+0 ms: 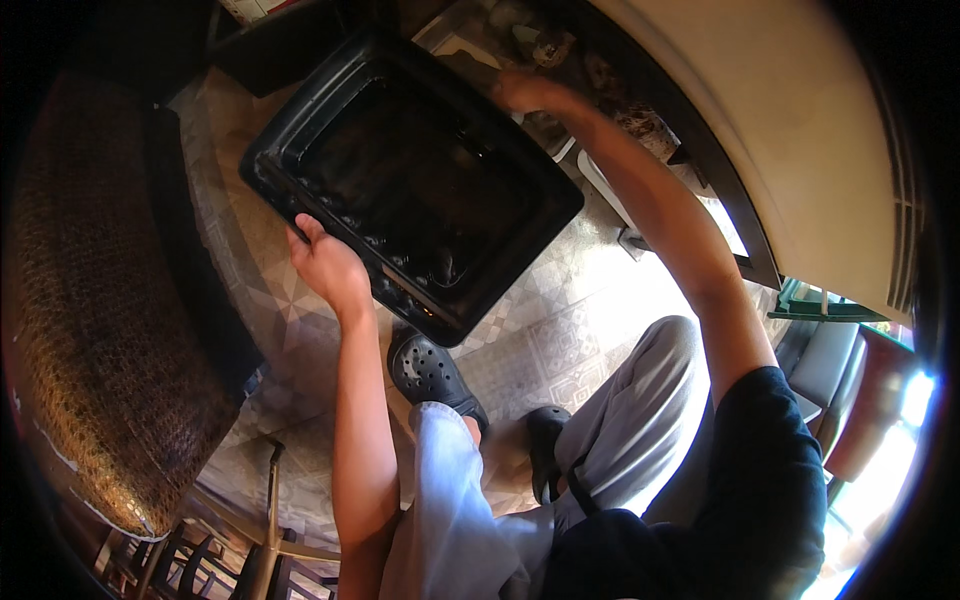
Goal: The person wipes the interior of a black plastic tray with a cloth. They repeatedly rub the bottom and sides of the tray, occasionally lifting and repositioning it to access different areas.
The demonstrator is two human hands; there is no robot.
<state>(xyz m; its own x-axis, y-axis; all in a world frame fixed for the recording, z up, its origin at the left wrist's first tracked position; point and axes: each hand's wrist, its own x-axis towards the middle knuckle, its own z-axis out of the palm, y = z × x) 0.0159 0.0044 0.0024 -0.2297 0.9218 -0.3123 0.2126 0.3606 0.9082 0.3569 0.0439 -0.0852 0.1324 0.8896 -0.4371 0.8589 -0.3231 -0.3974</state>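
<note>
A black rectangular tray [420, 180] with a raised rim and a glossy, wet-looking inside is held up over the floor. My left hand [330, 270] grips its lower left edge, thumb on top and fingers underneath. My right hand [525, 93] is beyond the tray's upper right edge, beside a shelf with dark, cluttered things [544, 45]. Its fingers are partly hidden, and I cannot tell whether it touches the tray or holds something.
A patterned tile floor [570, 352] lies below, with my black clogs [431, 375] on it. On the left stands a brown textured piece of furniture [112, 322], with a metal-legged stand [270, 517] near it. A large cream panel [780, 135] curves along the right.
</note>
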